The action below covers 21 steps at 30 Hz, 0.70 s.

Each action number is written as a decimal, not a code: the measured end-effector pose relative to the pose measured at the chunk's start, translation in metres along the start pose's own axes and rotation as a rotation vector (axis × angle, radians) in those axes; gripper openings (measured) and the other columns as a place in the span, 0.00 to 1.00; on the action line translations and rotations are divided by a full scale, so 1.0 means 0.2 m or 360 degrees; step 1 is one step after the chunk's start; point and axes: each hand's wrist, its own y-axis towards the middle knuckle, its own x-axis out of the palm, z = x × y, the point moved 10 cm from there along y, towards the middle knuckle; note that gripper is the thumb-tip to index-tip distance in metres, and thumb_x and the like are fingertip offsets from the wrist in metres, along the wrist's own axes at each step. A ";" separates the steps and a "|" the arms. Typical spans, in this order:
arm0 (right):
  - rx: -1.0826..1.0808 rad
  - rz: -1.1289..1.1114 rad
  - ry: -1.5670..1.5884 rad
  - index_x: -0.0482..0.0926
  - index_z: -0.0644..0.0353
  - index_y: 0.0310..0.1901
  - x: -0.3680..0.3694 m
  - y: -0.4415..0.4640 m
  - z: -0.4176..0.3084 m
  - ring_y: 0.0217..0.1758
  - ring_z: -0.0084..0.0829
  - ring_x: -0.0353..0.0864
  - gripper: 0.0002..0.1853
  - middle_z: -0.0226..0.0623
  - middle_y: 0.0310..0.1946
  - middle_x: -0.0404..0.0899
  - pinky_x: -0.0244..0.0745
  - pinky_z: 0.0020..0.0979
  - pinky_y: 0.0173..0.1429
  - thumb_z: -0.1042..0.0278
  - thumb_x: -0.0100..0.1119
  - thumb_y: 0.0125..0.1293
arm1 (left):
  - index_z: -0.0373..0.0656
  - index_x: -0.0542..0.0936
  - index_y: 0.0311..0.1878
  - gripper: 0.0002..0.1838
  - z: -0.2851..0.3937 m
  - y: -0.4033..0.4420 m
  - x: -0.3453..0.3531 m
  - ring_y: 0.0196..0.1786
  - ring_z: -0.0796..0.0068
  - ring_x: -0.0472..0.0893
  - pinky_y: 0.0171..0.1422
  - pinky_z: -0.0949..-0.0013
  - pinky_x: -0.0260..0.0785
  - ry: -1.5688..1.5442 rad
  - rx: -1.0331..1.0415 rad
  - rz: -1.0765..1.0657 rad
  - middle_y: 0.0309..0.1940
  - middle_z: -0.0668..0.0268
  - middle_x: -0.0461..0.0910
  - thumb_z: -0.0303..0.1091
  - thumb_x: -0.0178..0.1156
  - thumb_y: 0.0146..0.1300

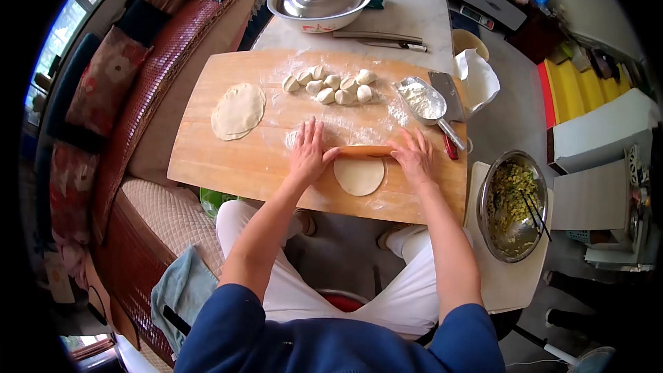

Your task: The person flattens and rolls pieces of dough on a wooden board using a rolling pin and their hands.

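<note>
A wooden rolling pin (369, 152) lies across the far edge of a round, flat dough wrapper (359, 178) on the floured wooden board (228, 166). My left hand (311, 150) holds the pin's left end under thumb and palm, fingers stretched forward. At the right end, my right hand (413, 157) bears on the pin the same way, its fingers also long. Finished flat dough rounds (238, 112) are stacked at the board's left. Several small dough pieces (331, 85) sit in a floury cluster beyond my hands.
A metal scoop of flour (423, 100) and a cleaver (446, 93) rest at the board's right. Behind stands a lidded basin (319, 1) near knives (383, 40). To my right is a steel bowl (485, 217) of chopped filling with chopsticks (535, 215). A sofa (138, 117) lines the left.
</note>
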 end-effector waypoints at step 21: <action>-0.0069 -0.0028 0.0110 0.86 0.36 0.54 -0.10 -0.45 -0.04 0.76 0.50 0.61 0.18 0.30 0.68 0.75 0.51 0.57 0.78 0.53 0.69 0.61 | 0.44 0.58 0.79 0.56 0.33 -0.65 0.00 0.83 0.44 0.49 0.83 0.43 0.43 0.0010 0.0384 -0.0479 0.81 0.53 0.52 0.66 0.66 0.53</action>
